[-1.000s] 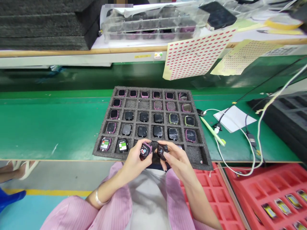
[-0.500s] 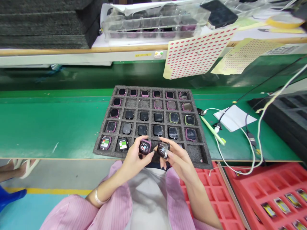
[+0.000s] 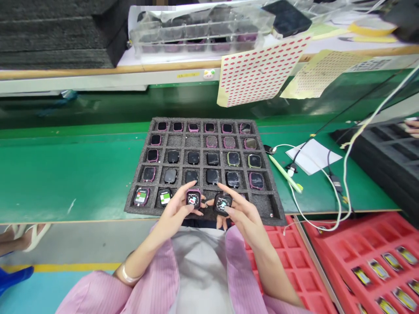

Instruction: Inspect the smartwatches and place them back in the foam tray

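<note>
My left hand (image 3: 178, 208) grips a smartwatch with a purple case (image 3: 193, 198), its dial lit and my thumb on the lower edge of the screen. Beside it, my right hand (image 3: 244, 213) holds a black smartwatch (image 3: 222, 203), also lit, with the thumb at its lower right. Both watches are held over the front edge of a dark foam tray (image 3: 281, 205). Strapless watches with purple, black and green cases lie in its compartments. Two at the front left, a purple one (image 3: 142, 196) and a black one (image 3: 165, 197), have bright coloured screens.
Cables and a green pen (image 3: 285, 174) lie right of the tray beside white paper (image 3: 313, 156). Red trays (image 3: 355, 244) stand low at the right. Another person's hand (image 3: 411, 126) shows at the right edge. A shelf above bears black foam (image 3: 59, 35) and clear plastic trays (image 3: 196, 32).
The left-hand watch has turned more squarely upward, and the black watch in my right hand has levelled out. The view has shifted slightly; a person's hand now shows at the far right.
</note>
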The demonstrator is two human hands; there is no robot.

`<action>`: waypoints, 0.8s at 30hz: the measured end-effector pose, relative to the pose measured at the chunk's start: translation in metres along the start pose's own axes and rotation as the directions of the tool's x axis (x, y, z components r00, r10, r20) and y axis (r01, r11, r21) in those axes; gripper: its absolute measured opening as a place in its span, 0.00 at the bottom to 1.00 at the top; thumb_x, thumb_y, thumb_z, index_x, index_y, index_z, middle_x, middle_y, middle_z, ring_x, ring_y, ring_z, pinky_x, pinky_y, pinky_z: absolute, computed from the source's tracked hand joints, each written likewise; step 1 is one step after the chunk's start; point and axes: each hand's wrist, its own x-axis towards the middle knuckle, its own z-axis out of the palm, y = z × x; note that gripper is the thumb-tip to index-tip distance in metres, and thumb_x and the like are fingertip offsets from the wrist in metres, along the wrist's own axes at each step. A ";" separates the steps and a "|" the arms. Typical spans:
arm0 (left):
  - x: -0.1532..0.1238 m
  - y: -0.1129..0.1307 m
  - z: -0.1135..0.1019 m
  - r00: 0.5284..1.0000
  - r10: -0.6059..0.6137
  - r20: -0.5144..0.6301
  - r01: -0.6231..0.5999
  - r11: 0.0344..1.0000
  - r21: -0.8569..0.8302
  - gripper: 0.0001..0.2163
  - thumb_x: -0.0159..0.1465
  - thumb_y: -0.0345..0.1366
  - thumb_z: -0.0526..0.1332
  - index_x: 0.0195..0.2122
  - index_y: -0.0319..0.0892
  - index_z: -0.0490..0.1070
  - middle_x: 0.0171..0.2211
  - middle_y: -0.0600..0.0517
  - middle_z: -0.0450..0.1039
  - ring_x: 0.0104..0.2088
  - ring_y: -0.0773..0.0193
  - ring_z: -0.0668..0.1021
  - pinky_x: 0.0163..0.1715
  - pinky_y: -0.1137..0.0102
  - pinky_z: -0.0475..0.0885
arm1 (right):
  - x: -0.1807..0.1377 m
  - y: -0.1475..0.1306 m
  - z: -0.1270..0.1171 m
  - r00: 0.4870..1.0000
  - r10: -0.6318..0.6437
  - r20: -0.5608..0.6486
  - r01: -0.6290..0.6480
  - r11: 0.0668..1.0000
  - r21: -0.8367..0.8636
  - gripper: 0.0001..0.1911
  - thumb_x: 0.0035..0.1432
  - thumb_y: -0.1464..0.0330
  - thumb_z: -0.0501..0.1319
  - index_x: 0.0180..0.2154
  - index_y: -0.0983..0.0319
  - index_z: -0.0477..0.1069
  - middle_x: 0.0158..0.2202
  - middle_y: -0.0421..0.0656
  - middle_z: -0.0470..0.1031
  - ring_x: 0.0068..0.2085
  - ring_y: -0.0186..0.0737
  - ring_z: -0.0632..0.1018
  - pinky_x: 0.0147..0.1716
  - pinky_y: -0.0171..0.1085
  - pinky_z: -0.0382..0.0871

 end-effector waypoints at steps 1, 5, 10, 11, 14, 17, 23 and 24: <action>0.000 0.000 0.000 1.000 0.004 0.005 -0.004 1.000 -0.002 0.23 0.63 0.31 0.55 0.59 0.45 0.57 0.47 0.47 0.71 0.43 0.61 0.76 0.41 0.67 0.77 | 0.000 0.001 0.000 1.000 0.004 -0.006 -0.004 1.000 -0.001 0.28 0.60 0.69 0.60 0.61 0.59 0.59 0.44 0.49 0.77 0.25 0.37 0.78 0.19 0.34 0.68; 0.001 -0.003 -0.001 1.000 0.018 0.012 -0.018 1.000 -0.015 0.21 0.63 0.31 0.55 0.58 0.44 0.60 0.46 0.48 0.72 0.43 0.61 0.76 0.39 0.67 0.78 | 0.001 0.002 -0.001 1.000 0.024 -0.018 -0.024 0.999 -0.023 0.28 0.59 0.68 0.60 0.61 0.60 0.59 0.42 0.49 0.78 0.23 0.38 0.77 0.18 0.35 0.68; 0.003 0.000 0.000 1.000 0.009 0.003 -0.009 1.000 -0.004 0.20 0.63 0.32 0.56 0.57 0.43 0.61 0.45 0.47 0.72 0.43 0.60 0.76 0.38 0.67 0.78 | 0.001 0.001 0.002 0.999 0.027 -0.046 -0.031 0.997 -0.076 0.29 0.59 0.66 0.61 0.61 0.61 0.59 0.40 0.48 0.78 0.21 0.36 0.76 0.17 0.34 0.66; 0.003 0.001 0.000 1.000 0.005 0.000 -0.005 1.000 0.001 0.20 0.63 0.33 0.56 0.57 0.43 0.61 0.45 0.46 0.72 0.43 0.59 0.76 0.38 0.67 0.78 | 0.001 0.000 0.003 0.998 0.021 -0.063 -0.027 0.995 -0.091 0.28 0.60 0.66 0.61 0.60 0.61 0.59 0.40 0.48 0.78 0.20 0.35 0.75 0.16 0.34 0.65; 0.001 0.002 0.000 1.000 0.001 -0.003 -0.001 1.000 0.023 0.20 0.63 0.34 0.57 0.57 0.43 0.61 0.44 0.46 0.72 0.43 0.59 0.76 0.38 0.66 0.78 | 0.001 -0.002 0.008 0.993 0.012 -0.121 -0.031 0.987 -0.160 0.27 0.60 0.65 0.62 0.59 0.61 0.61 0.38 0.47 0.79 0.19 0.33 0.73 0.16 0.33 0.65; 0.000 0.002 -0.002 1.000 0.017 -0.009 -0.017 0.999 0.047 0.20 0.63 0.34 0.58 0.57 0.43 0.61 0.44 0.46 0.72 0.43 0.59 0.76 0.38 0.67 0.78 | 0.001 -0.004 0.010 0.991 0.018 -0.133 -0.047 0.975 -0.217 0.27 0.59 0.64 0.63 0.59 0.61 0.62 0.36 0.45 0.78 0.18 0.31 0.72 0.16 0.32 0.65; -0.002 0.006 -0.009 0.997 0.072 -0.030 -0.070 0.997 0.045 0.19 0.64 0.34 0.58 0.56 0.43 0.61 0.45 0.46 0.72 0.44 0.60 0.76 0.38 0.69 0.77 | -0.002 -0.008 0.006 0.997 0.068 0.048 -0.051 0.953 -0.298 0.40 0.56 0.68 0.66 0.65 0.57 0.49 0.44 0.48 0.75 0.29 0.38 0.78 0.24 0.36 0.74; -0.002 0.008 -0.010 0.997 0.072 -0.029 -0.071 0.997 0.035 0.19 0.64 0.34 0.59 0.56 0.43 0.61 0.44 0.46 0.73 0.43 0.60 0.77 0.37 0.69 0.78 | -0.001 -0.008 0.005 0.996 0.072 0.061 -0.047 0.938 -0.344 0.40 0.57 0.68 0.65 0.65 0.56 0.48 0.45 0.48 0.74 0.30 0.39 0.79 0.25 0.37 0.75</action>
